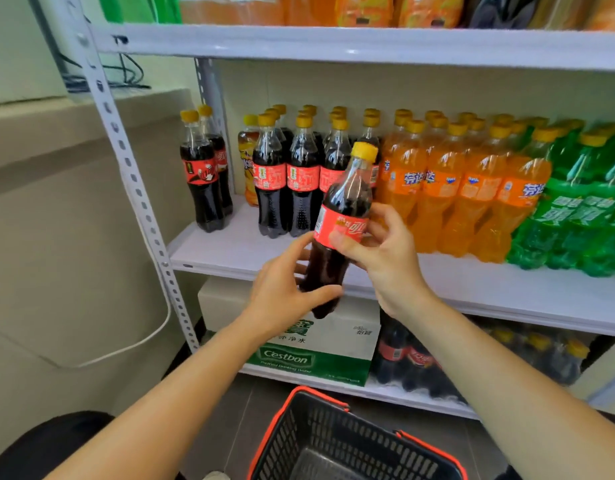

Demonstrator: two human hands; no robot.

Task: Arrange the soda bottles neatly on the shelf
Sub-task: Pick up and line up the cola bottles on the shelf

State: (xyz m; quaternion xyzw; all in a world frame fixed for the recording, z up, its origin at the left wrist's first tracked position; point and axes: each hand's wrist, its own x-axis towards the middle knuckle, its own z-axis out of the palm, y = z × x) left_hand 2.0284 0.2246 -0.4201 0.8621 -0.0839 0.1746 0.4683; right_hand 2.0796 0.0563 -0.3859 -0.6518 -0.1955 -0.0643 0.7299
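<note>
A cola bottle [344, 206] with a yellow cap and red label is held tilted in front of the white middle shelf [230, 252]. My right hand [379, 251] grips it around the label. My left hand [285, 289] curls around its dark lower part. Behind it stand several cola bottles [292, 181] in rows, with two more cola bottles [204, 174] set apart at the shelf's left end. Orange soda bottles [465, 188] and green soda bottles [583, 209] fill the shelf to the right.
A black basket with a red rim [337, 441] sits on the floor below my arms. A green and white water carton [309, 351] and shrink-wrapped cola bottles [413, 358] lie on the bottom shelf. The perforated shelf post [133, 181] stands left.
</note>
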